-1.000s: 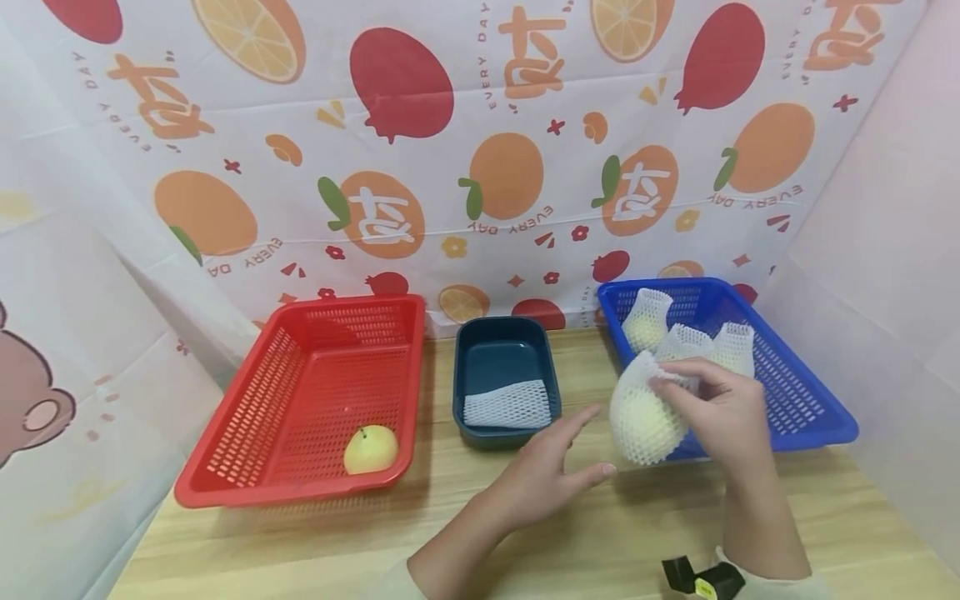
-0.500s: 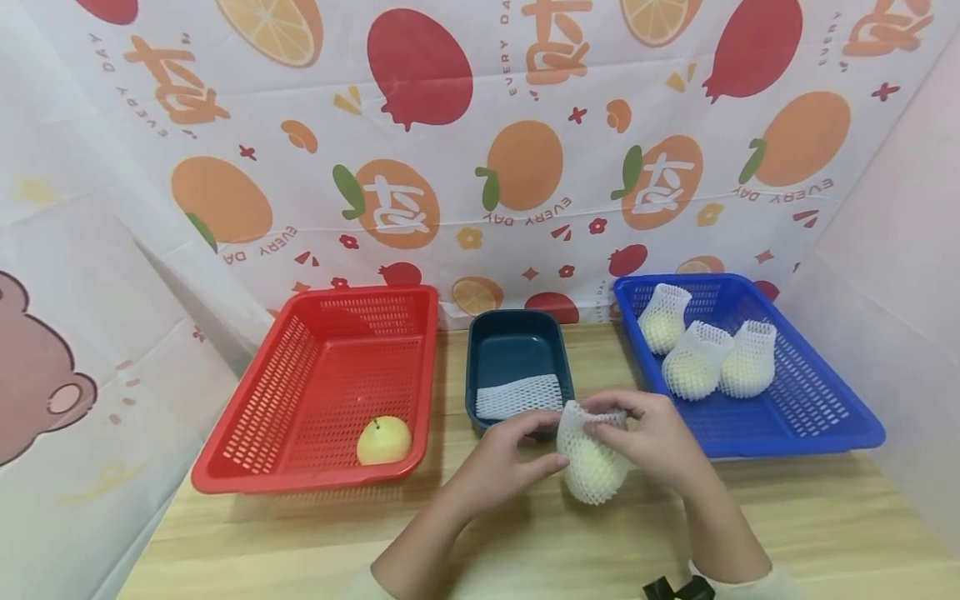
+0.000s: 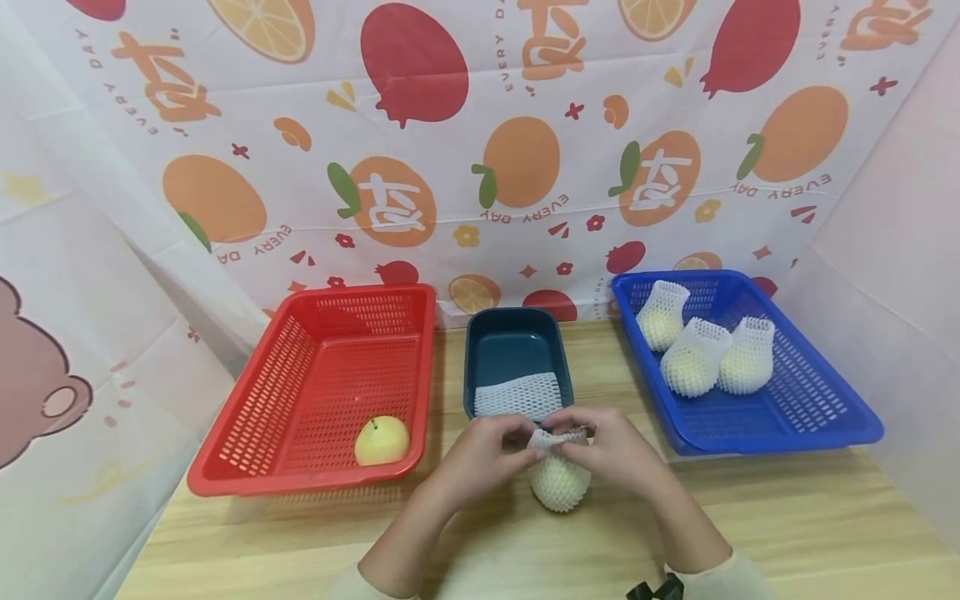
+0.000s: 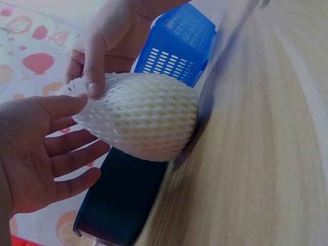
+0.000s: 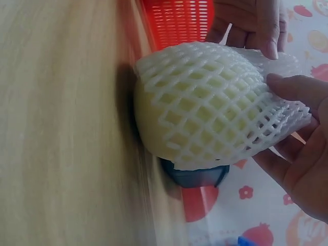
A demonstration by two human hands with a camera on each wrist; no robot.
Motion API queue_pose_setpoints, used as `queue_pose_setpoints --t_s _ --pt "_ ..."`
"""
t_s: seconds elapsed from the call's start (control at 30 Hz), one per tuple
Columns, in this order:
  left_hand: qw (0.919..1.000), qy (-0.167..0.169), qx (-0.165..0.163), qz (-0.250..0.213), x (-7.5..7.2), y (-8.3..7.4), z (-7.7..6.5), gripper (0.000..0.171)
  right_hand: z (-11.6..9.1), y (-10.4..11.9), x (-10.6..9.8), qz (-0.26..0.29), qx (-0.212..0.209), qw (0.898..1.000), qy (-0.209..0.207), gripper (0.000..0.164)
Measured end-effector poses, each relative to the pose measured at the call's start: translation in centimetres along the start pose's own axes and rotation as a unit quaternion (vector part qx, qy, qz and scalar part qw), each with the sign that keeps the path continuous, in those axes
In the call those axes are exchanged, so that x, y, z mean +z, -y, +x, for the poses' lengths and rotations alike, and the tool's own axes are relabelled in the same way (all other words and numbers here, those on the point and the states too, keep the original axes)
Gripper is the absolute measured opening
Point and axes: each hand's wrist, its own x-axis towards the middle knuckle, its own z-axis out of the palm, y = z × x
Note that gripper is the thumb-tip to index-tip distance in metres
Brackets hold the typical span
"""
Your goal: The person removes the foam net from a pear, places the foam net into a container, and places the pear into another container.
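Observation:
A pale yellow pear in a white foam net sleeve is held low over the table's front middle. My left hand pinches the sleeve's open mouth from the left, thumb at the rim. From the right, my right hand pinches the same mouth between thumb and fingers. In the right wrist view the pear's bare bottom shows past the sleeve's edge. The left wrist view shows the left hand's lower fingers spread apart. Behind the hands, a dark teal tray bears flat foam netting.
A red basket on the left contains one bare pear. On the right stands a blue basket with three netted pears. A fruit-print cloth hangs behind the wooden table.
My right hand has brought the netted pear leftward from beside the blue basket to the front middle. My left hand, at first apart from it, now pinches the sleeve's mouth too.

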Motion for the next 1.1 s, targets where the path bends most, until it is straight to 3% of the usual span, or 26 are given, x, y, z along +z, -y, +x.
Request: queue_pose_setpoints --t_s 0.33,0.53,0.73,1.1 --pt "0.9988 0.036 -0.012 0.032 -0.1 -0.1 0.1 0.015 0.0 0.1 0.1 -0.020 0.032 0.999 0.036 0.029" --pt "0.9982 0.023 0.008 0.055 0.3 0.0 0.0 0.010 0.0 0.0 0.0 -0.018 0.029 0.999 0.041 0.025" --pt "0.9985 0.015 0.007 0.052 0.1 0.0 -0.2 0.008 -0.2 -0.2 -0.2 -0.028 0.004 0.999 0.038 0.025" --pt "0.9990 0.013 0.001 0.043 -0.4 -0.3 -0.4 0.010 -0.5 -0.9 -1.5 -0.034 -0.001 0.998 0.058 0.039"
